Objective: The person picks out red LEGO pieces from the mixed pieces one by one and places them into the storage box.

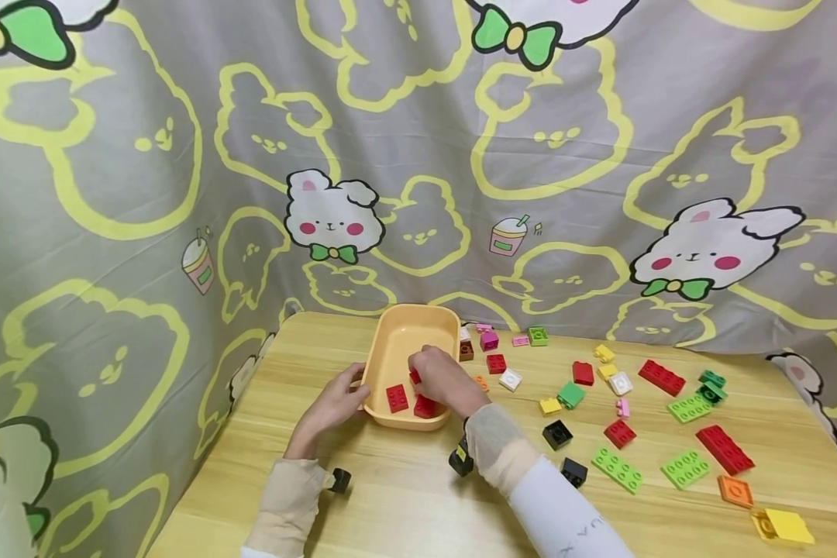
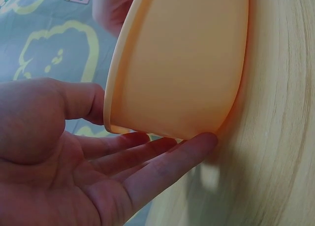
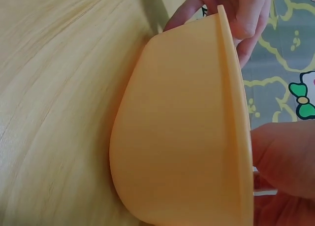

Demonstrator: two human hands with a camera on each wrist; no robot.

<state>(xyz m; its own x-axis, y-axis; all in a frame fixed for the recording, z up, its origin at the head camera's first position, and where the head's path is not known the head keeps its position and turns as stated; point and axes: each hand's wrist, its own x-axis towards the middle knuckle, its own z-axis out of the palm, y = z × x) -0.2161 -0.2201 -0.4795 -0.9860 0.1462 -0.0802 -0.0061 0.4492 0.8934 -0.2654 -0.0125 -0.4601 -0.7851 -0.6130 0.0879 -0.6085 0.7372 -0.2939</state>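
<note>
In the head view a light orange plastic bin (image 1: 397, 349) stands on the table. My left hand (image 1: 336, 399) holds its left side; in the left wrist view the thumb (image 2: 91, 103) lies at the rim and the fingers stretch along the outer wall. My right hand (image 1: 441, 378) reaches over the right rim into the bin, fingers curled down at a red toy brick (image 1: 415, 377), partly hidden by them. Two more red bricks lie on the bin floor, one (image 1: 397, 398) left of the hand, another (image 1: 424, 407) under the wrist side. In the right wrist view the bin wall hides the fingertips.
Several loose toy bricks lie right of the bin, among them a black brick (image 1: 557, 435), a lime green plate (image 1: 617, 470), a long red brick (image 1: 725, 449) and a yellow brick (image 1: 783, 526). A patterned grey curtain (image 1: 418, 155) hangs behind the wooden table (image 1: 390, 488).
</note>
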